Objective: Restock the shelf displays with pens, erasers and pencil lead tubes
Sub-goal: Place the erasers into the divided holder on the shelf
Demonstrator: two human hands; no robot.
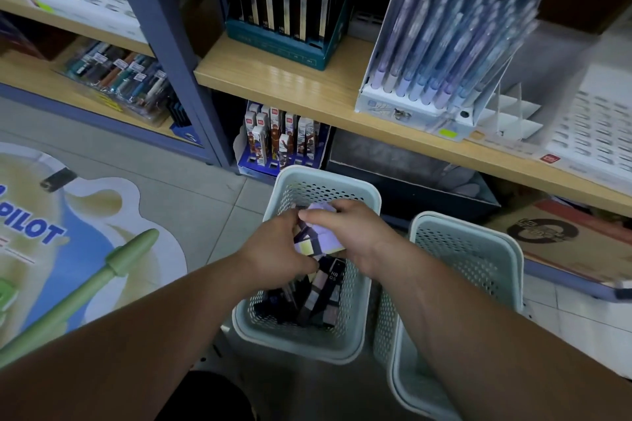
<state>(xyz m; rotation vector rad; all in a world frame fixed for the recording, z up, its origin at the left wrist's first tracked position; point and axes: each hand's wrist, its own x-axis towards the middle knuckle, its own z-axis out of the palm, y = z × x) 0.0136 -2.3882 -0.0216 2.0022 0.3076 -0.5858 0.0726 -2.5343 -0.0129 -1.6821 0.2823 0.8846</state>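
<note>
Stationery aisle: tiled floor point(219, 195) and wooden shelf point(301, 82) on a blue frame, as it reaches my monitor. At centre the left hand point(277, 249) and the right hand point(349, 232) meet on one lilac-and-white packet point(319, 237). The left pinches its left edge, and the right has its fingers curled over the top. I cannot make out what the packet contains.

Directly beneath, toward 6 o'clock, lies the near basket point(328, 181), pale green and perforated, with dark lead tubes point(321, 294) heaped in its bottom; one reads HB 0.5. A second basket point(472, 225) of the same kind stands just beside it at 4 o'clock.

At 12 o'clock, under the shelf, a blue display point(284, 140) holds printed tubes upright. Above it, on the shelf, a teal display point(284, 41) carries dark HB tubes. At 1 o'clock a white stand point(403, 106) holds lilac pens point(441, 55), tilted back. At 9 o'clock a floor sticker point(78, 249) reads PILOT — a green pen drawn across it.
</note>
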